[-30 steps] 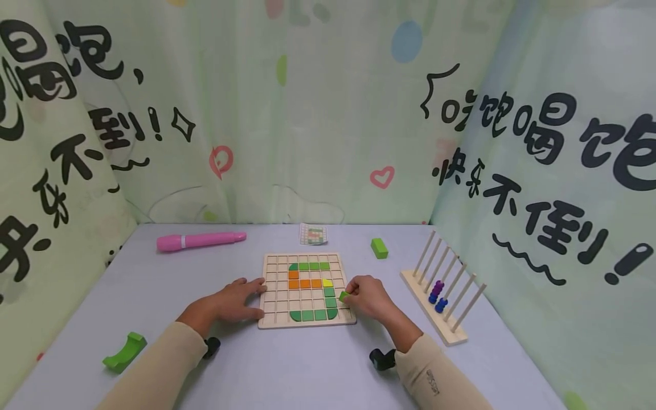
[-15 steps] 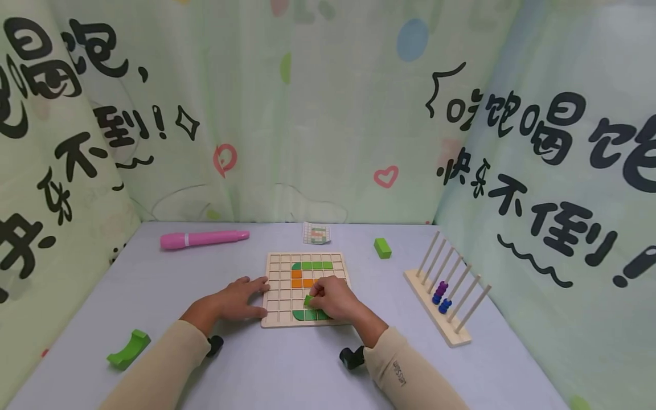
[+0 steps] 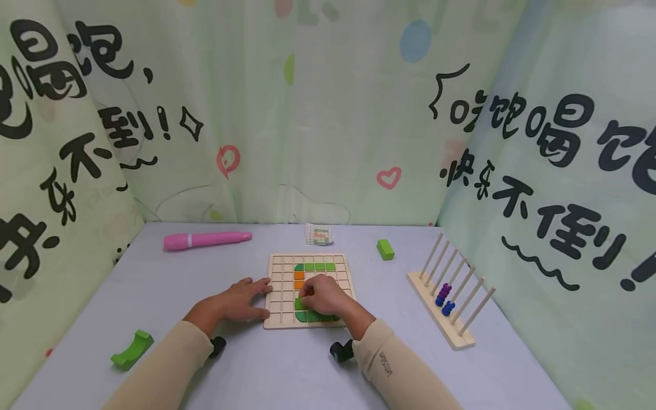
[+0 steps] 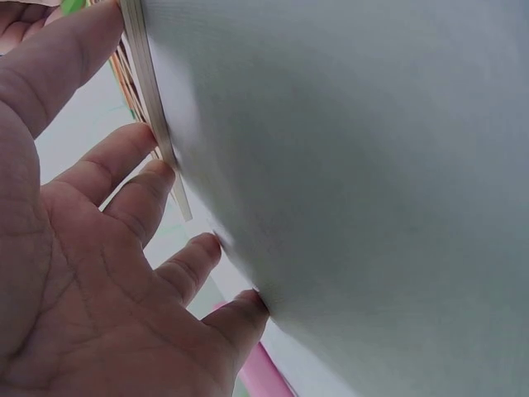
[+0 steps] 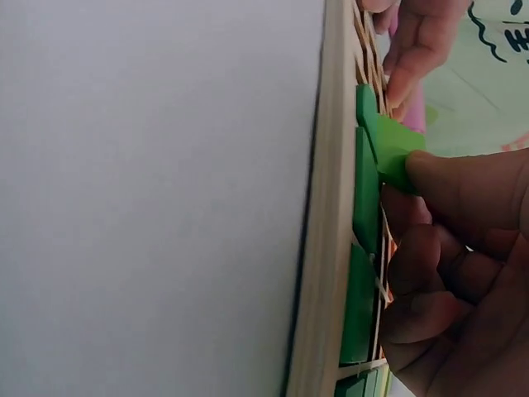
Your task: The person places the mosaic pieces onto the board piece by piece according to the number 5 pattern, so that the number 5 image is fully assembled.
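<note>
A wooden grid board (image 3: 282, 293) lies mid-table with green and orange tiles set in its cells. My right hand (image 3: 328, 295) pinches a light green tile (image 5: 395, 145) between thumb and fingers, just above the row of dark green tiles (image 5: 364, 194) near the board's front edge. The tile looks tilted in the right wrist view. With fingers spread, my left hand (image 3: 242, 300) touches the board's left edge; its fingertips meet that wooden edge (image 4: 153, 91) in the left wrist view. My right hand covers the board's right-middle cells.
Behind the board lies a small printed pattern card (image 3: 319, 234). A pink marker-like stick (image 3: 207, 240) is at back left, a green block (image 3: 385, 249) at back right. A pegged bead rack (image 3: 445, 310) stands at right, and a green arched block (image 3: 132, 350) lies front left.
My right hand has moved left from the board's right edge with the light green tile and lowered it by the front row's left end. The left hand stays on the board's edge.
</note>
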Tool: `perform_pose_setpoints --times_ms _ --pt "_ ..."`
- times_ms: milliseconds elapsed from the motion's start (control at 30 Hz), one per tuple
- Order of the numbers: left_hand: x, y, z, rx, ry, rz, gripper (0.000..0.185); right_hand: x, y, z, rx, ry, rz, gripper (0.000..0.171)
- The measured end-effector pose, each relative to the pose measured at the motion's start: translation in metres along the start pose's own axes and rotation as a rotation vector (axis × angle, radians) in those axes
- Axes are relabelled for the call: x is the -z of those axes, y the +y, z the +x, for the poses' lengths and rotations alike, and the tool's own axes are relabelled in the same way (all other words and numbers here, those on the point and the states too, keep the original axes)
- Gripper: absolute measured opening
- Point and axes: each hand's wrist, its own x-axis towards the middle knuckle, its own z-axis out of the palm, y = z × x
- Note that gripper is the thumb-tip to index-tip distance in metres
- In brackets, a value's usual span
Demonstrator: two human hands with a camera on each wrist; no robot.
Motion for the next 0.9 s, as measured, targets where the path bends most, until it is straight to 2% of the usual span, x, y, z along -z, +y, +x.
perform_pose_setpoints --times_ms 200,533,667,900 --pt "0.002 0.003 -0.001 0.011 -0.004 -0.01 0.083 -0.006 -0.001 0.0 0.008 0.031 -0.045 0.009" --pt "0.003 0.002 0.001 0.012 -0.005 0.01 0.083 -0.016 -0.003 0.0 -0.027 0.074 -0.123 0.009" --pt "0.003 -0.001 0.001 0.02 -0.011 0.006 0.083 -0.014 -0.007 -0.004 -0.017 0.047 -0.117 0.006" --pt "0.001 -0.01 0.002 0.015 0.002 0.016 0.083 -0.005 -0.006 -0.017 0.037 -0.031 -0.054 0.019"
